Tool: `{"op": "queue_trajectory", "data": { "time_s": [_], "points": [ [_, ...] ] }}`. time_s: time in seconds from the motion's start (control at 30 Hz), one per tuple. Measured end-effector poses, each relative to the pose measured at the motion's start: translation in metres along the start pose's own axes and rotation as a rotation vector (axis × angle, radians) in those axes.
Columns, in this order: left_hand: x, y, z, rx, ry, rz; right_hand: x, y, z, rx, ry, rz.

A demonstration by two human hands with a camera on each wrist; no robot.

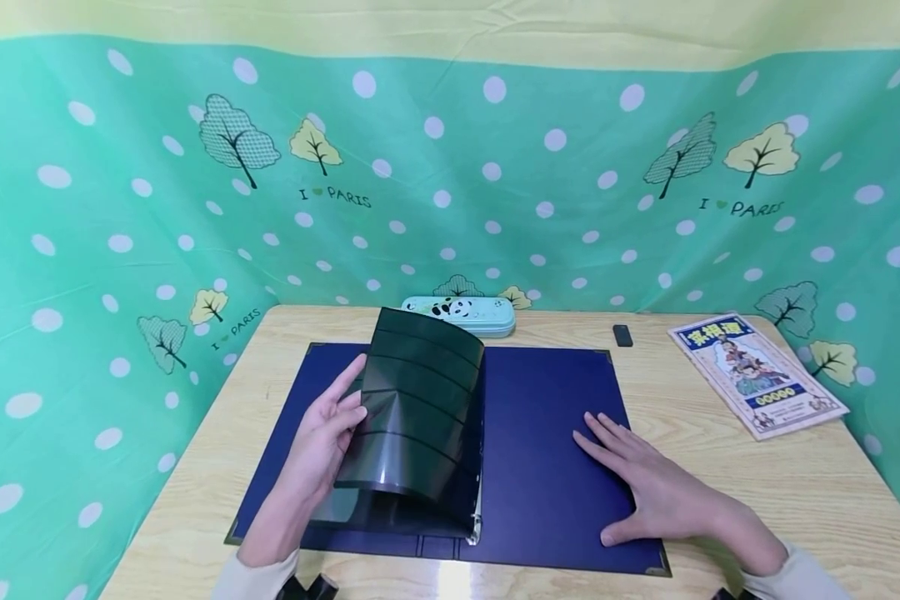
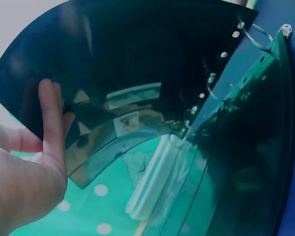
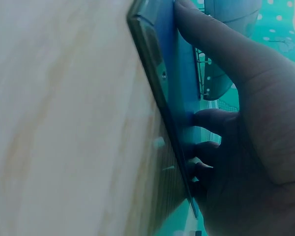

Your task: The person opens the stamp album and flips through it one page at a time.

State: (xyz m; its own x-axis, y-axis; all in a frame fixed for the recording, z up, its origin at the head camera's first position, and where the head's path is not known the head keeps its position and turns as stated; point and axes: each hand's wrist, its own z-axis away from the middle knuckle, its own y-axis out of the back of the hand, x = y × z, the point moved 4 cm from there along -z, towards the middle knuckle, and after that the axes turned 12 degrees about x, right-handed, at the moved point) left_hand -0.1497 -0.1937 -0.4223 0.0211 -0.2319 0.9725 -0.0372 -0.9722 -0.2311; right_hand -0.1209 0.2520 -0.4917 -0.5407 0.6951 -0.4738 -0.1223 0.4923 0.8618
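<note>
A dark blue ring binder (image 1: 551, 433) lies spread open on the table. Its black pocketed pages (image 1: 420, 392) are lifted and bowed over the left half. My left hand (image 1: 322, 433) pinches their outer edge between thumb and fingers. In the left wrist view, metal rings (image 2: 255, 37) pass through the punched holes along the inner edge of the pages. My right hand (image 1: 645, 483) rests with spread fingers on the binder's right cover, near its outer edge. Seen from the right wrist, the thumb (image 3: 211, 37) and fingertips lie on the blue cover's face.
Behind the binder stands a mint pencil case (image 1: 487, 317) with pandas, partly hidden by the raised pages. A small black object (image 1: 622, 335) lies right of it. An illustrated booklet (image 1: 757, 375) is at the table's right side. Green dotted cloth (image 1: 450, 183) hangs around the wooden table (image 1: 195, 500).
</note>
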Motion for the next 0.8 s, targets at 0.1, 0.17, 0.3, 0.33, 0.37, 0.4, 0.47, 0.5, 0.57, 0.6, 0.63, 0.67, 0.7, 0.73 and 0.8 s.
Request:
{"op": "queue_trajectory", "data": {
  "time_s": [0.1, 0.17, 0.3, 0.33, 0.37, 0.4, 0.47, 0.5, 0.57, 0.6, 0.63, 0.67, 0.7, 0.73, 0.8],
  "points": [
    [0.008, 0.001, 0.003, -0.027, -0.047, -0.006, -0.001, 0.0, 0.0, -0.011, -0.011, -0.009],
    [0.014, 0.001, 0.006, -0.025, -0.085, -0.032, -0.001, 0.0, 0.0, -0.02, -0.02, -0.019],
    [0.024, 0.006, 0.009, 0.019, -0.108, -0.111, -0.001, 0.0, 0.0, -0.024, -0.025, -0.026],
    [0.025, 0.008, 0.009, 0.031, -0.099, -0.135, -0.001, 0.001, 0.0, -0.024, -0.026, -0.023],
    [0.026, 0.011, 0.009, 0.047, -0.09, -0.16, -0.001, 0.001, 0.0, -0.022, -0.026, -0.018],
    [0.026, 0.014, 0.009, 0.062, -0.086, -0.192, -0.001, 0.001, 0.0, -0.02, -0.027, -0.014],
    [0.027, 0.021, 0.008, 0.091, -0.082, -0.262, -0.001, 0.001, 0.0, -0.019, -0.028, -0.006],
    [0.027, 0.025, 0.008, 0.099, -0.087, -0.298, -0.001, 0.001, 0.0, -0.021, -0.029, -0.005],
    [0.026, 0.032, 0.007, 0.12, -0.103, -0.375, -0.001, 0.001, 0.0, -0.023, -0.033, -0.011],
    [0.026, 0.035, 0.007, 0.126, -0.111, -0.4, -0.001, 0.001, 0.0, -0.023, -0.033, -0.011],
    [0.025, 0.038, 0.007, 0.133, -0.113, -0.422, -0.001, 0.001, 0.0, -0.023, -0.033, -0.012],
    [0.023, 0.041, 0.007, 0.137, -0.111, -0.44, -0.001, 0.001, 0.0, -0.024, -0.035, -0.015],
    [0.022, 0.043, 0.007, 0.14, -0.108, -0.455, -0.001, 0.001, 0.0, -0.023, -0.031, -0.015],
    [0.02, 0.046, 0.007, 0.144, -0.099, -0.465, -0.001, 0.001, 0.0, -0.023, -0.03, -0.018],
    [0.016, 0.05, 0.007, 0.148, -0.07, -0.472, -0.002, 0.002, 0.0, -0.023, -0.024, -0.023]
  ]
}}
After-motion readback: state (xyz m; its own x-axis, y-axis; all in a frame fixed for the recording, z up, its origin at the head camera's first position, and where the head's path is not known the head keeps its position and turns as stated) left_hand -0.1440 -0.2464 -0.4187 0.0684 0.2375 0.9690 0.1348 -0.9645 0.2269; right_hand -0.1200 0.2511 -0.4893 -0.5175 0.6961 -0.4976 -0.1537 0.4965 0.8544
